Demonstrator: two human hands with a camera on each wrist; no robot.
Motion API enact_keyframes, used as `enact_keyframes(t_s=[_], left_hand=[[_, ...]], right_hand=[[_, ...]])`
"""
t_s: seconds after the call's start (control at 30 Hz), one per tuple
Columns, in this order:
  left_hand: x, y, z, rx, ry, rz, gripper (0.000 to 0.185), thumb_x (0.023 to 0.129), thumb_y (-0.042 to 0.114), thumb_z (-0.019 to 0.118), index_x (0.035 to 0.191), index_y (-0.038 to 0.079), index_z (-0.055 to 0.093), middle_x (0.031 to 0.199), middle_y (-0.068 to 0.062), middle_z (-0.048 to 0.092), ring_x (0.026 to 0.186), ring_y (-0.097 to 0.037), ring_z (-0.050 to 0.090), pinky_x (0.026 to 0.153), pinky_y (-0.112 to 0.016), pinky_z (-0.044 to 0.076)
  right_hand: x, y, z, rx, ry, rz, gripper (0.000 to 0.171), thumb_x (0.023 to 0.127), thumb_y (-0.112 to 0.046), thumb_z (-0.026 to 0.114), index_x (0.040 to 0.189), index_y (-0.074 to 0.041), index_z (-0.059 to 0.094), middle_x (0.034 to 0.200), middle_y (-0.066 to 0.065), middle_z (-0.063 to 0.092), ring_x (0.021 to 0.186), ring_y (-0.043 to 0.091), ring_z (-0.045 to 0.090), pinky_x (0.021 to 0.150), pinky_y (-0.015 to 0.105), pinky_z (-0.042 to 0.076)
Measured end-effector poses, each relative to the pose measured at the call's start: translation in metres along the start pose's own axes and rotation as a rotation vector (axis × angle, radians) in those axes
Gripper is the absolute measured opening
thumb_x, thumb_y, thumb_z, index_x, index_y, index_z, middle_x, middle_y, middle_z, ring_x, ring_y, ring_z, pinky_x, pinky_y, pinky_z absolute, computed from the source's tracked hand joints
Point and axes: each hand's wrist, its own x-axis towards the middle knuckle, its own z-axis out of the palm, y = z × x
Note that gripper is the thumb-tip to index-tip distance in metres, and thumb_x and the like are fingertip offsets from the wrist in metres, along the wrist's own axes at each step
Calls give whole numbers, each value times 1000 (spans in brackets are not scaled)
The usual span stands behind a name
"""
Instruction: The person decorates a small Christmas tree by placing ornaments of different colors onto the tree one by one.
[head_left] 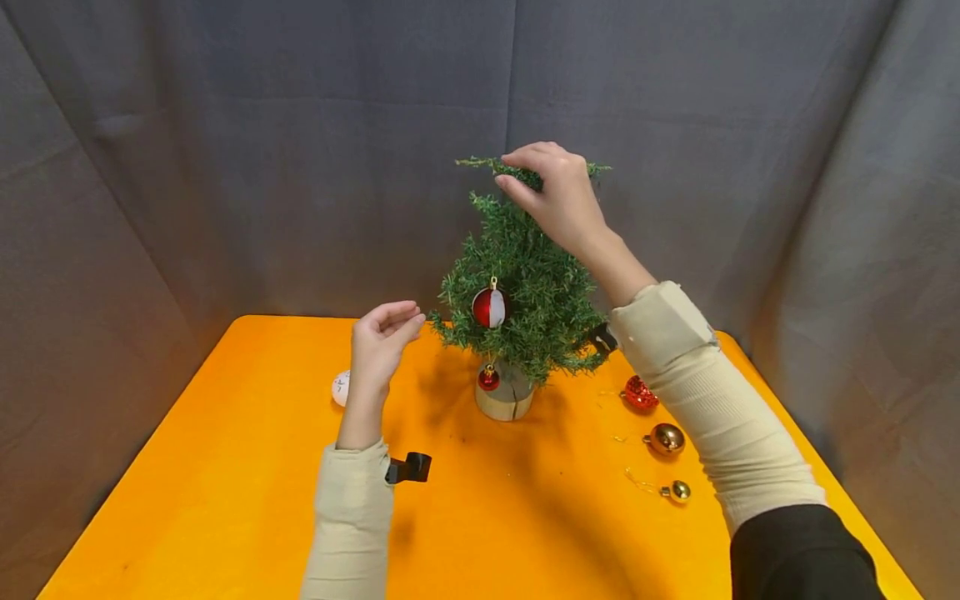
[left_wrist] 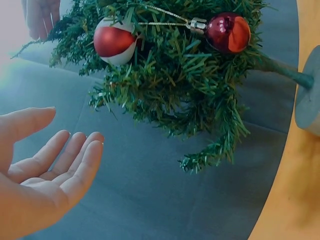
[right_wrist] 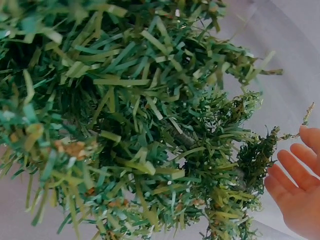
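A small artificial Christmas tree (head_left: pixel 536 283) stands upright on a round wooden base (head_left: pixel 498 406). My right hand (head_left: pixel 561 192) is at its top, thumb and fingers bowed apart beside the uppermost twigs; in the right wrist view a thin twig (right_wrist: pixel 287 136) reaches the thumb. Left of the tree, my left hand (head_left: pixel 377 343) is raised with loosely bent fingers and holds nothing. A red-and-white ball ornament (head_left: pixel 483 310) hangs on the front branches. Lower down, a small shiny red ball (left_wrist: pixel 228 33) hangs from a gold string, in front of the base in the head view.
On the orange table (head_left: pixel 225 467), a white ball (head_left: pixel 341 388) lies behind my left wrist. To the right lie a glittery red ball (head_left: pixel 640 394), a gold ball (head_left: pixel 666 440) and a smaller gold ball (head_left: pixel 679 492), with thin strings. Grey curtains (head_left: pixel 337 167) surround the table.
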Motion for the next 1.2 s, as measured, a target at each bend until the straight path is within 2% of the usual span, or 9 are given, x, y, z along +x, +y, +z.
enact_keyframes(t_s=[0.3,0.5,0.53,0.67,0.73,0.77,0.9,1.07,1.2], left_hand=[[-1,-2,-11,-16,23,-43,27,84,2,60,108,-10,56,99,-17,58,78,-11,61,75,-25,49],[-1,-15,-26,-58,25,-7,31,82,11,64,105,-9,58,98,-18,60,85,-22,62,77,-31,49],[4,-26,-31,-100,10,20,31,81,12,67,104,-7,60,97,-17,61,84,-22,63,75,-29,49],[4,-31,-41,-106,32,22,34,79,16,69,103,-7,60,97,-20,61,83,-22,63,74,-28,50],[4,-30,-44,-93,52,6,33,81,12,67,105,-8,59,96,-17,61,81,-20,63,74,-28,50],[-1,-21,-43,-55,77,-27,34,82,12,65,106,-11,57,95,-17,61,81,-19,63,76,-29,49],[-1,-18,-50,-52,102,-102,31,84,5,61,108,-13,54,87,-5,62,76,-11,63,76,-28,49],[-2,-24,-58,-55,113,-182,33,85,8,61,112,-10,53,86,1,62,78,-11,62,80,-30,47],[0,-31,-65,-70,129,-207,34,85,6,60,114,-9,52,87,0,62,79,-12,62,81,-31,47]], right_hand=[[5,-1,1,7,-29,17,26,87,-13,59,107,2,63,105,15,62,94,24,59,81,28,46],[6,1,3,19,-38,53,25,87,-12,59,108,1,64,103,15,62,89,22,61,77,28,48],[6,2,3,21,-39,59,25,87,-12,59,107,1,64,102,14,63,88,21,62,76,28,48],[7,3,4,22,-49,76,23,87,-12,59,106,0,65,100,13,64,86,18,63,74,27,49],[7,2,4,26,-54,79,23,87,-12,59,105,0,65,99,12,65,86,17,63,74,26,49],[7,2,4,32,-53,79,23,86,-12,59,105,0,66,99,13,65,85,18,63,74,27,49],[7,1,5,44,-50,79,22,86,-11,59,105,0,66,96,13,65,80,18,63,70,27,49],[6,1,7,29,-61,93,23,87,-13,59,105,-1,66,96,11,66,75,15,62,65,25,47],[5,1,7,22,-65,97,23,87,-13,59,105,-2,66,96,11,66,75,15,62,66,25,47]])
